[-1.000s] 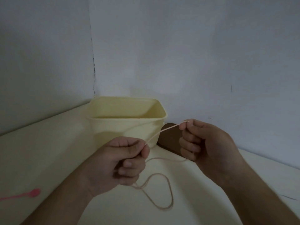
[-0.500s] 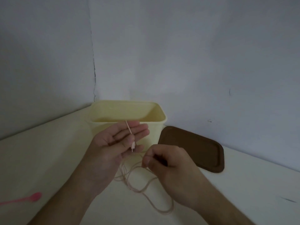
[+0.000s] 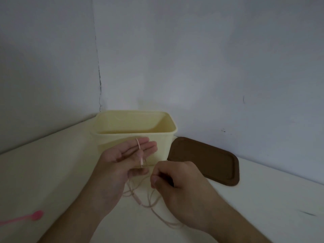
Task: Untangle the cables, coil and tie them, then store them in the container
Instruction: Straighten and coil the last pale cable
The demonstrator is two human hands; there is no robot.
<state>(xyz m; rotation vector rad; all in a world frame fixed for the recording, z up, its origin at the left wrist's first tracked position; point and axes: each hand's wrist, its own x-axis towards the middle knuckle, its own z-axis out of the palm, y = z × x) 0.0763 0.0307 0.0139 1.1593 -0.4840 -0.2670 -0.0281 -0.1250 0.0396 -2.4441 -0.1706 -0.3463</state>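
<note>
Here, left hand (image 3: 122, 158) flat at frame centre, fingers straight as winding form; pink cable (image 3: 139, 149) plug end draped across; right hand (image 3: 175, 183) pinches slack below, feeding loops.

Two pale grey walls (image 3: 210, 58) meet in a cracked corner (dim light throughout) behind a cream bench (image 3: 43, 172).

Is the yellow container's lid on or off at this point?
Off. The yellow container stands open-topped, its inner walls visible, and the brown lid lies flat on the table to its right.
</note>
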